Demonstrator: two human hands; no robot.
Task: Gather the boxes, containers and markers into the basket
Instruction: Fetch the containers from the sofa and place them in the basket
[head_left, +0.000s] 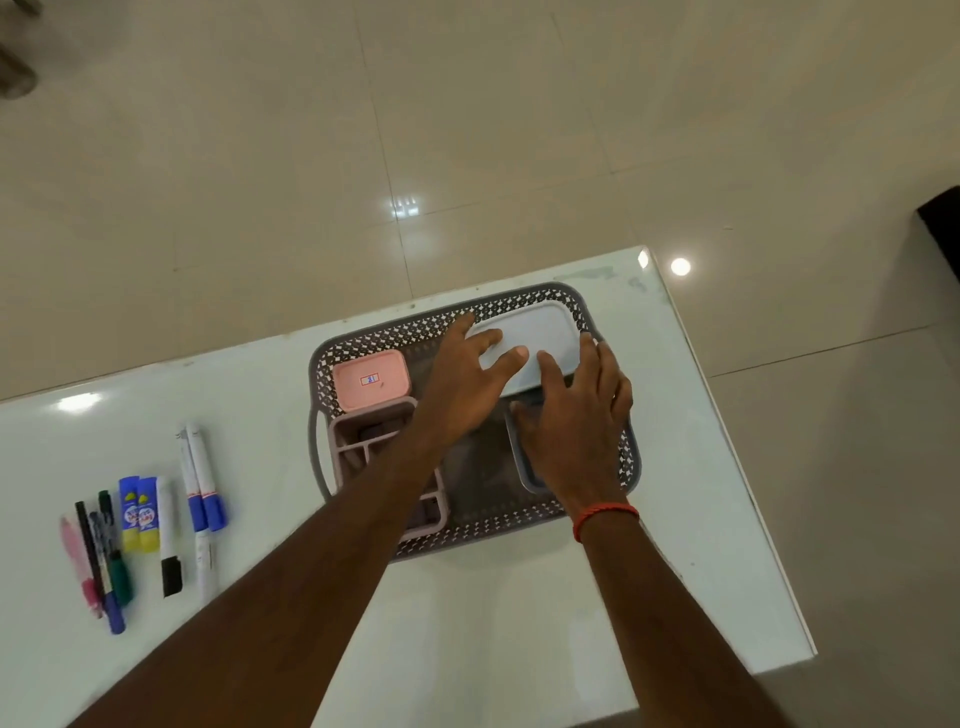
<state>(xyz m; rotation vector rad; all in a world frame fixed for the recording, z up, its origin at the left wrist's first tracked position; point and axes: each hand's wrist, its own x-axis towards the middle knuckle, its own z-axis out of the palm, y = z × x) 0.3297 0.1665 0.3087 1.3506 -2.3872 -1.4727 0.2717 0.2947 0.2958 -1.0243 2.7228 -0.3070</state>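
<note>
White counter (467, 623): your left hand (462, 389) and right hand (576, 415), fingers spread flat, seat the white container (540, 332) into the basket (519, 525), gripping nothing.

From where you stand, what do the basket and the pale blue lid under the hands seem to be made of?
The basket looks like moulded plastic, grey and matt: its walls are a regular punched lattice with a smooth rolled rim. The pale blue lid also looks plastic, smooth with a slight sheen, rounded corners and a raised edge. Both hands, left hand and right hand, rest on it, fingers spread.
</note>
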